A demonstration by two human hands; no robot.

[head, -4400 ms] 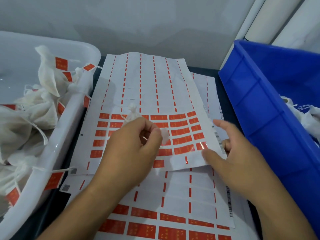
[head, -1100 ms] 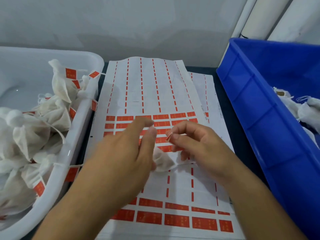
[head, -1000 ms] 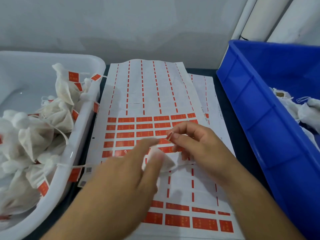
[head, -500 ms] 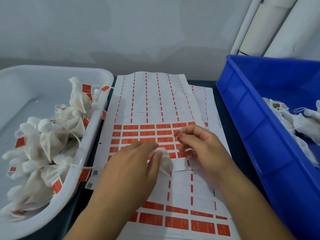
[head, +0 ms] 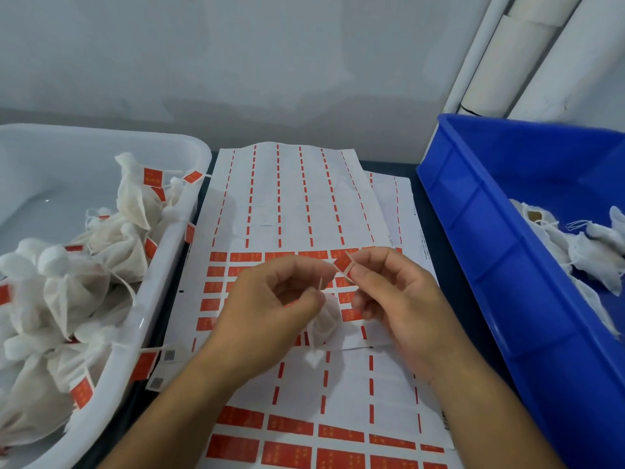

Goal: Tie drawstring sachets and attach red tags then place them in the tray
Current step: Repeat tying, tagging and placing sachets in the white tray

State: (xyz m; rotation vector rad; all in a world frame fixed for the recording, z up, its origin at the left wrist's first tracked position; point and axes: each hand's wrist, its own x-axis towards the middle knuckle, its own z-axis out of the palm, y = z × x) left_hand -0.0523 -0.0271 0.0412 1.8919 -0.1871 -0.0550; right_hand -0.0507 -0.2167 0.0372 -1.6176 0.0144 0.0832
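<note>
Sachet (head: 323, 324) now lifted; tagged sachets (head: 77, 282) in tray (head: 162, 265)

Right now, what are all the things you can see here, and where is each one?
White tray: one, white plastic, on the left.
Tagged sachets: a heap, too many to count, white with red tags, in the white tray.
Blue bin: one, blue, on the right.
Untagged sachets: several, white, in the blue bin.
Sticker sheets: at least two overlapping, white with red stickers, between tray and bin.
Sachet: one, white, hanging below the hands.
String: one, pale, pinched by the left hand.
Red tag: one, red, pinched by the right hand.
White tubes: a few, against the wall, top right.
Left hand: one, centre.
Right hand: one, centre.
</note>
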